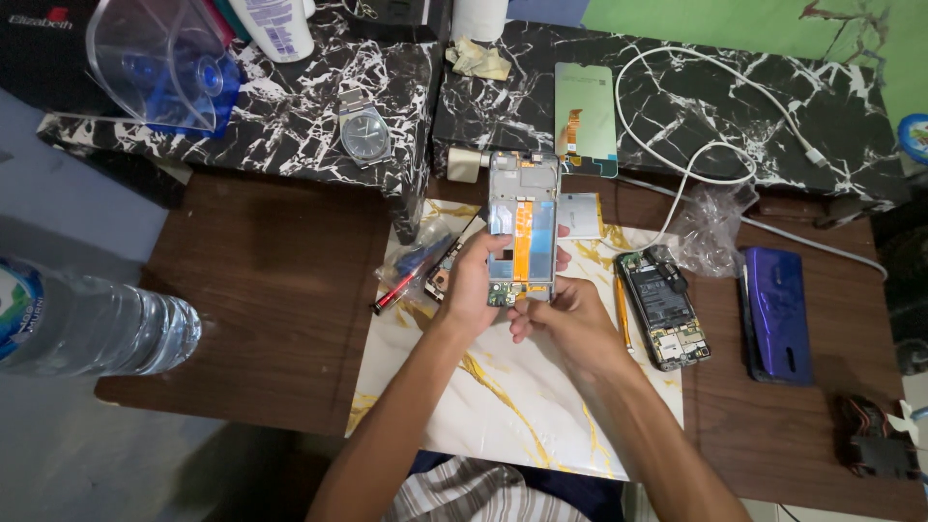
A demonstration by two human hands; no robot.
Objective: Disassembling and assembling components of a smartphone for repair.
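Note:
My left hand [471, 285] grips an opened phone frame [523, 217] by its left edge, holding it upright above a white and gold marbled mat [512, 406]. The frame shows an orange flex strip down its middle and a small green board at its bottom. My right hand [565, 319] pinches at that bottom end, its fingertips on the small board. A second opened phone [663, 307] with its circuit boards showing lies to the right on the mat's edge.
A purple back cover [775, 311] lies at the right. A display panel [586, 118], a white cable [715, 145] and a wristwatch [364, 133] rest on black marbled blocks behind. Red and blue tools [406, 275] lie left of the hands. A water bottle [92, 324] lies at far left.

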